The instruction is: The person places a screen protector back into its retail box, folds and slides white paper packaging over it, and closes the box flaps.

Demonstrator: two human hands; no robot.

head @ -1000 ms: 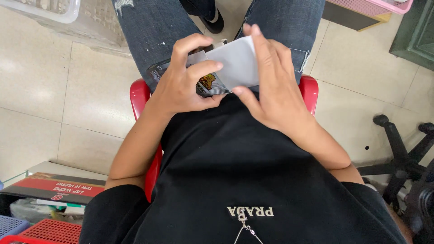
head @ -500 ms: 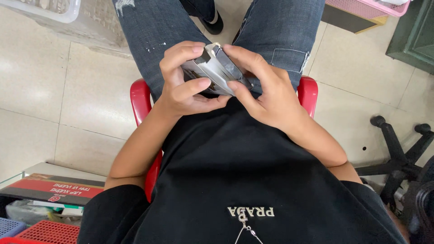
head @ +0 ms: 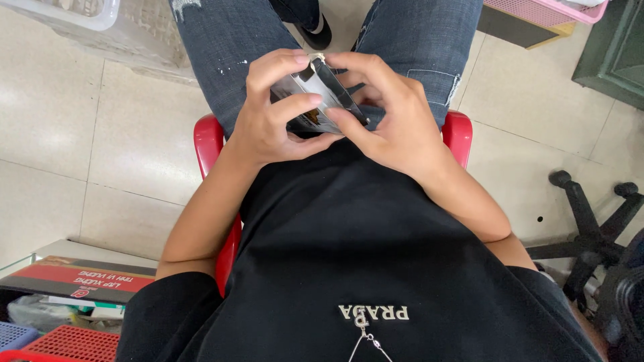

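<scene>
Both hands are clamped on a small flat grey-and-black packet with a glossy printed face [head: 315, 100], held up over the lap just above the blue jeans [head: 228, 47]: left hand [head: 272, 110] wrapped round its near edge, right hand [head: 396, 117] pinching the top corner. Best to keep the fingertips close to that corner and work it gently, since the slick packet looks quick to slip or buckle. Person is seated on a red plastic chair [head: 208, 144].

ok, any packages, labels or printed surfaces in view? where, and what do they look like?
Small flat packet: on the lap, held by the left hand and right hand; grey-white with dark edge.
Flat box: bottom left on floor; red and black, white lettering.
Shirt lettering: pale letters on black.
</scene>
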